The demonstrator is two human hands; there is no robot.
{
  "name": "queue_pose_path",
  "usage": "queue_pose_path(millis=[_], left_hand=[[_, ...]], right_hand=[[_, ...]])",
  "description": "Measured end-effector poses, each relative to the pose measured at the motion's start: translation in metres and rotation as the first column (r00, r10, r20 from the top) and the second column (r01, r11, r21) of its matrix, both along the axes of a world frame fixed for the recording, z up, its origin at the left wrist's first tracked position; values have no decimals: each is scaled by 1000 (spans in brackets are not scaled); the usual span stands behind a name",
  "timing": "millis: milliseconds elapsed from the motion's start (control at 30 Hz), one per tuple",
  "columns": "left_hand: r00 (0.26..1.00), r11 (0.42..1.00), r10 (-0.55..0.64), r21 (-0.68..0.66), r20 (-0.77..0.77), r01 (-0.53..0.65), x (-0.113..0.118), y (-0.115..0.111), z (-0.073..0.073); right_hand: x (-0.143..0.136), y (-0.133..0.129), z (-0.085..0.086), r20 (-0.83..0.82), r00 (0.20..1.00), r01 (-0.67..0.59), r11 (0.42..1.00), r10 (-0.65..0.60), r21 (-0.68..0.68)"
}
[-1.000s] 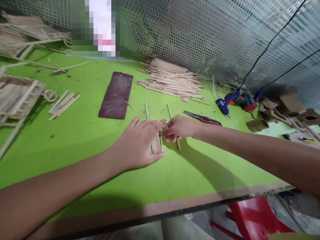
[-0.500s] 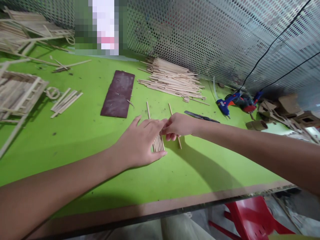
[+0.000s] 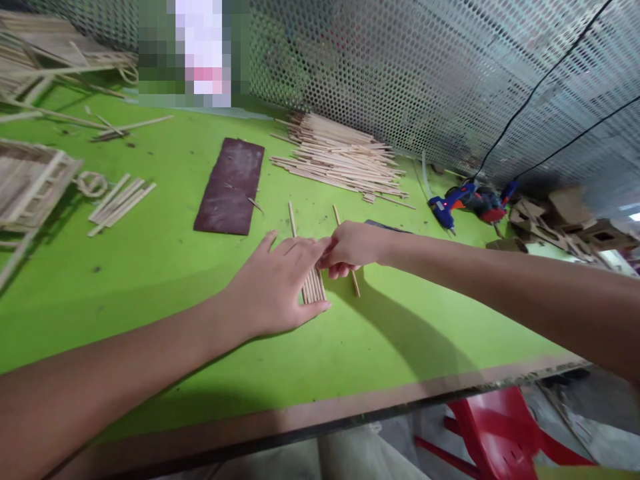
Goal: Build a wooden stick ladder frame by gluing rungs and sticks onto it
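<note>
A row of thin round wooden sticks (image 3: pixel 314 287) lies side by side on the green tabletop. My left hand (image 3: pixel 275 283) rests over this row, fingers stretched and the thumb apart along the near ends. One longer stick (image 3: pixel 293 219) juts out beyond my left fingers. My right hand (image 3: pixel 350 247) is closed in a pinch at the right edge of the row, touching the left fingertips; what it pinches is hidden. Beneath the right hand passes a single stick (image 3: pixel 356 285), apart from the row. Partly covered by the right forearm is a dark cutter knife (image 3: pixel 385 226).
Behind the hands are a brown sandpaper sheet (image 3: pixel 231 187) and a heap of sticks (image 3: pixel 340 157). Blue glue guns (image 3: pixel 445 205) with cords and cardboard pieces (image 3: pixel 565 217) lie right. Wooden stick structures (image 3: pixel 30 183) stand left. A red chair (image 3: pixel 500 433) is below the table edge.
The view has shifted slightly, so the table items appear a little further left, and the forearm covers more of the knife. Both hands keep nearly the same pose on the sticks.
</note>
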State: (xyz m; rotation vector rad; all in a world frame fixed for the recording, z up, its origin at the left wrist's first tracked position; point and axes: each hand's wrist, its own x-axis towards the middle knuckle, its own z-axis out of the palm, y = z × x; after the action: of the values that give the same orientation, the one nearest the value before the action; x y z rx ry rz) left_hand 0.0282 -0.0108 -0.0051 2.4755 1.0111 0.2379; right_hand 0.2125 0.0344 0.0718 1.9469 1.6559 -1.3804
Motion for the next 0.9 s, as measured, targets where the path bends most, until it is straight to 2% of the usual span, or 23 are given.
queue_pose_path(millis=[233, 333, 367, 400, 500, 600, 667, 700, 767, 900], left_hand=[[1000, 1000, -12, 29, -5, 12, -1, 0, -2], [1000, 999, -17, 36, 6, 16, -2, -1, -2], [1000, 999, -20, 37, 9, 20, -3, -1, -3], [1000, 999, -21, 40, 12, 21, -3, -1, -3], [1000, 999, -17, 38, 17, 16, -4, -2, -3], [1000, 1000, -6, 29, 25, 5, -5, -3, -3], [1000, 1000, 6, 21, 21, -7, -5, -3, -2], [1000, 1000, 14, 14, 11, -14, -6, -3, -1], [1000, 1000, 24, -9, -19, -24, -5, -3, 2], [995, 997, 52, -55, -84, -57, -3, -1, 6]], right_hand=[[8, 4, 4, -23, 996, -85, 996, 85, 12], [28, -6, 6, -43, 985, -156, 974, 165, 166], [37, -11, 4, -48, 979, -178, 946, 198, 271], [46, -18, -1, -47, 972, -190, 893, 229, 407], [66, -38, -27, -92, 917, -210, 667, 388, 714], [73, -52, -61, -78, 837, -205, 442, 542, 873], [72, -55, -77, -27, 820, -200, 329, 572, 923], [71, -56, -82, -10, 818, -197, 296, 575, 935], [69, -55, -86, 6, 819, -203, 280, 573, 938], [69, -55, -85, 9, 825, -241, 337, 565, 910]])
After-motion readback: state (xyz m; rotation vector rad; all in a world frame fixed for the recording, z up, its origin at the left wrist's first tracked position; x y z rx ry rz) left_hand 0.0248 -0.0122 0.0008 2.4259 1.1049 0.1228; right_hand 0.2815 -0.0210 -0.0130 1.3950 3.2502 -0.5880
